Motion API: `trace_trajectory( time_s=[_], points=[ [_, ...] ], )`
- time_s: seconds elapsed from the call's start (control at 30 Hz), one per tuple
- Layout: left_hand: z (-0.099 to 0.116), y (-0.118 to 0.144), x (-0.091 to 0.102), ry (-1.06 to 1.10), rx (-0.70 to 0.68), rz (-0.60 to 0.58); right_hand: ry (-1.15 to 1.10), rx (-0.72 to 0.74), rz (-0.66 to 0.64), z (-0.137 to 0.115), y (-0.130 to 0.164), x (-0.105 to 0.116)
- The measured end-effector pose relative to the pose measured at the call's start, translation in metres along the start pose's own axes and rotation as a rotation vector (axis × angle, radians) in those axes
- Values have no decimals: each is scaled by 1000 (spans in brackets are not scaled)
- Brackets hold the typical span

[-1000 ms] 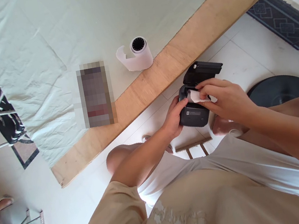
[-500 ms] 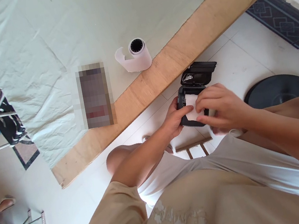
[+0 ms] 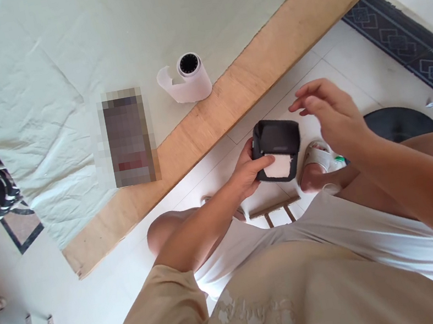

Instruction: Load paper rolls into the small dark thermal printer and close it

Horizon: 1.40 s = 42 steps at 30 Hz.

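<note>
Two hands show in the centre-right of the frame, and I see only one of them holding anything. My left hand has its grip wrapped round the left side of a small black printer, thumb laid across the lower front edge and fingers behind it, so the grip is pressed onto the casing. That printer sits just right of centre, held in the air below the desk edge and above the tiled floor. Its lid looks down, and a short white paper tab sticks out at the lower front, touching my thumb.

My right hand hovers just to the upper right of the printer, apart from it, with fingers loosely spread and slightly curled, gripping nothing.

On the desk, above the printer, a white paper roll lies on a pale green cloth with its loose end curling to the left. Left of it, a blurred dark rectangle rests on the same cloth.
</note>
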<state>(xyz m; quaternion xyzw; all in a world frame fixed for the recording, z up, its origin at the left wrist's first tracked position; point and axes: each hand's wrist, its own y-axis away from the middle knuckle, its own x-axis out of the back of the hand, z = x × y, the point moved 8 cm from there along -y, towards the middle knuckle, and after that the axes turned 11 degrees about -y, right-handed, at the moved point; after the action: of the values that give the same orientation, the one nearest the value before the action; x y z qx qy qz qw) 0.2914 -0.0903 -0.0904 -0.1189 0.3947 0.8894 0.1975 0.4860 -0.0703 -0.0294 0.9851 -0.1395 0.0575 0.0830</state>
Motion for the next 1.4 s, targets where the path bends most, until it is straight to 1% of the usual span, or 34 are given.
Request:
trace_trajectory(
  time_s=[0.1, 0.17, 0.27, 0.37, 0.43, 0.53, 0.63, 0.73, 0.77, 0.87, 0.93, 1.0, 1.07, 1.17, 1.23, 1.33, 1.37, 1.4],
  points=[
    [5, 2, -2, 28, -42, -14, 78, -86, -157, 12, 1, -15],
    [9, 4, -2, 57, -75, -17, 91, -139, -253, 22, 4, -23],
    [11, 6, -1, 79, -87, -4, 53, -195, -349, 33, 10, -33],
    [8, 6, 3, 65, -67, 17, 16, -199, -399, 36, 13, -39],
    [7, 6, 5, 68, -62, 25, 39, -175, -414, 35, 13, -41],
    [5, 5, 6, 87, -43, 29, 133, -149, -402, 34, 11, -41],
    [1, 1, 6, 117, 18, 56, 246, -125, -380, 32, 9, -39],
    [-7, -3, 8, 160, 111, 125, 319, -1, -340, 21, 8, -36],
    [-8, -4, 10, 174, 129, 155, 331, 44, -345, 17, 8, -36],
    [-10, -7, 14, 212, 131, 228, 365, 132, -431, 12, 12, -39],
    [-11, -7, 16, 215, 129, 249, 395, 152, -482, 13, 13, -40],
    [-11, -7, 17, 200, 131, 259, 425, 156, -502, 15, 14, -40],
    [-10, -8, 18, 187, 128, 256, 444, 191, -492, 11, 13, -38],
    [-10, -10, 16, 188, 120, 205, 463, 315, -411, -6, 12, -31],
    [-8, -11, 12, 178, 89, 147, 497, 392, -305, -21, 12, -23],
    [-5, -11, 9, 133, 13, 90, 567, 453, -79, -39, 13, -6],
    [-5, -10, 9, 118, 0, 85, 588, 466, -27, -41, 15, -4],
    [-5, -10, 9, 107, -8, 83, 606, 477, -4, -42, 16, -3]
  ],
)
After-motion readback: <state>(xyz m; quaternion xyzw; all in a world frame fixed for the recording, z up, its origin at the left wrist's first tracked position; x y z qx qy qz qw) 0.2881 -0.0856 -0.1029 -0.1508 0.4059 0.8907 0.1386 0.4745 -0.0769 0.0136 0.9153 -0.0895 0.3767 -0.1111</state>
